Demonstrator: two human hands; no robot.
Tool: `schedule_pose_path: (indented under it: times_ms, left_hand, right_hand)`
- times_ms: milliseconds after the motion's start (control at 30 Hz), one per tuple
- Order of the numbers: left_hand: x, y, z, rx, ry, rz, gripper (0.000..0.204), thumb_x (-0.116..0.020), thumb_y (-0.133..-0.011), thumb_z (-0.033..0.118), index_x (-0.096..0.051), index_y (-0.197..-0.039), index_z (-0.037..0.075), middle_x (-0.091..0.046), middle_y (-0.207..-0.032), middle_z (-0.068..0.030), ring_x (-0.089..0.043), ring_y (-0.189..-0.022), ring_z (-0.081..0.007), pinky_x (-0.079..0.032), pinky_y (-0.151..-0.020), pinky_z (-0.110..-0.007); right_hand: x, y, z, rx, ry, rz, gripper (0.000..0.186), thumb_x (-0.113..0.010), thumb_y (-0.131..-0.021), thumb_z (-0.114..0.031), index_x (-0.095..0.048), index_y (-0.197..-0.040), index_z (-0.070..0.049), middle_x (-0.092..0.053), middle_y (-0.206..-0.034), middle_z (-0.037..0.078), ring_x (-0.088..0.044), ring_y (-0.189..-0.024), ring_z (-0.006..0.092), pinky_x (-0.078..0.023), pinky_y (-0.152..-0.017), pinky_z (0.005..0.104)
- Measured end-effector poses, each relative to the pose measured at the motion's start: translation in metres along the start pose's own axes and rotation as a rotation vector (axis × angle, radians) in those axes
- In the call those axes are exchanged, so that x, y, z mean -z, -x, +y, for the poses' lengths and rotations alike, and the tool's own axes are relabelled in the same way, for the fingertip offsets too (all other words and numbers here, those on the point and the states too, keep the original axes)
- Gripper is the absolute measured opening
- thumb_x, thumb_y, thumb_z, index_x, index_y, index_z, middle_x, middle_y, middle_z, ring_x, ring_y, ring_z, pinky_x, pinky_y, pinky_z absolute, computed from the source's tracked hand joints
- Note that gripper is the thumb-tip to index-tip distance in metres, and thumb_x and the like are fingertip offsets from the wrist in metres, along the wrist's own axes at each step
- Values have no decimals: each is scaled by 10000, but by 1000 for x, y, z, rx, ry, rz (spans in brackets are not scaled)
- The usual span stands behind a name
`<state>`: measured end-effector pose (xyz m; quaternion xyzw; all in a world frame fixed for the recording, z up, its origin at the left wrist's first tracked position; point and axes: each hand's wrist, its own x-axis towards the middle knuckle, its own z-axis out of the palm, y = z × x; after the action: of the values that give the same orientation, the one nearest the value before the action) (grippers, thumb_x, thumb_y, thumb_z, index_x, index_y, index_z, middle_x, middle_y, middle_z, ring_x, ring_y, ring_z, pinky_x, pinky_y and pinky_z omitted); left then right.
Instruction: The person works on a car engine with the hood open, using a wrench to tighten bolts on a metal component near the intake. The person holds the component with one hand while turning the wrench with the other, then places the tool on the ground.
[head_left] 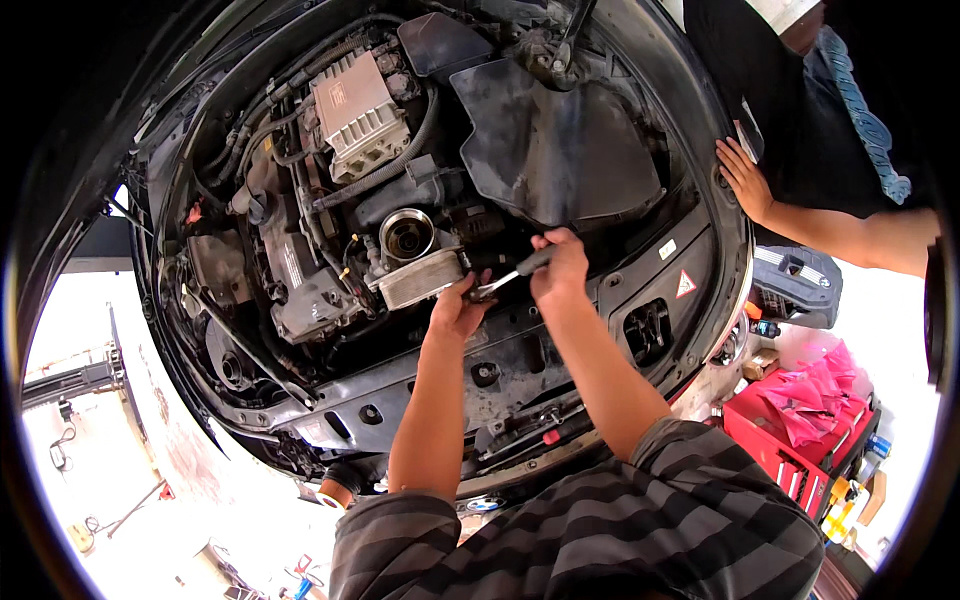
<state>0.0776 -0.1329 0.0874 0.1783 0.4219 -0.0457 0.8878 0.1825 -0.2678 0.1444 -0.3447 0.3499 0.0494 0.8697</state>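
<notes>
My right hand (560,268) is closed round the dark handle of what looks like a ratchet (507,281), its shiny shaft pointing left and down. My left hand (459,308) pinches the tool's head end with thumb and fingers, just right of a silver finned block that looks like an oil cooler (418,282). Above that block sits an open round oil filter housing (407,234), with a bright rim and a dark inside. Whatever the tool's tip bears on is hidden by my left fingers.
An engine with a silver finned module (358,108) lies at far left; a black airbox cover (560,145) is to the right. Another person's hand (742,178) rests on the right fender. Beyond stand a black engine cover (795,285) and a red tool cart (770,425) with pink cloth.
</notes>
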Motion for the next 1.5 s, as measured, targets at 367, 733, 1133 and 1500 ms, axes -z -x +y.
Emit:
schedule_pose_path:
  times_ms: [367, 733, 1133, 1500]
  left_hand:
    - [20, -36, -18, -69, 107, 238, 236, -683, -854, 58, -565, -1057, 37, -619, -1028, -102, -621, -938, -215, -539, -799, -349]
    - [46, -41, -13, -83, -61, -77, 156, -668, -882, 144, -586, -1006, 99, -618, -879, -12, -590, -810, -163, -491, -733, -322]
    - [52, -7, -25, -523, -170, -205, 141, -497, -979, 152, -586, -1033, 57, -600, -1065, -29, -572, -979, -147, -479, -821, -301]
    - [33, -9, -13, 12, 332, -649, 318, -516, -949, 280, -485, -1238, 150, -548, -1214, -9, -518, -1177, -181, -344, -1036, -513]
  right_hand:
    - [7, 52, -8, 324, 569, -361, 118, -541, -789, 7, -534, -902, -24, -570, -751, 83, -601, -692, 248, -495, -698, 365]
    - [-12, 116, 10, 621, 782, -948, 83, -564, -787, 36, -583, -842, -23, -640, -753, 81, -631, -745, 184, -496, -711, 323]
    - [-10, 122, 24, 942, 1000, -1278, 141, -623, -734, -42, -609, -873, -62, -619, -790, 97, -612, -739, 300, -489, -668, 383]
    - [-12, 101, 47, 650, 696, -672, 106, -552, -812, 12, -603, -872, -58, -636, -827, 57, -607, -732, 166, -482, -728, 311]
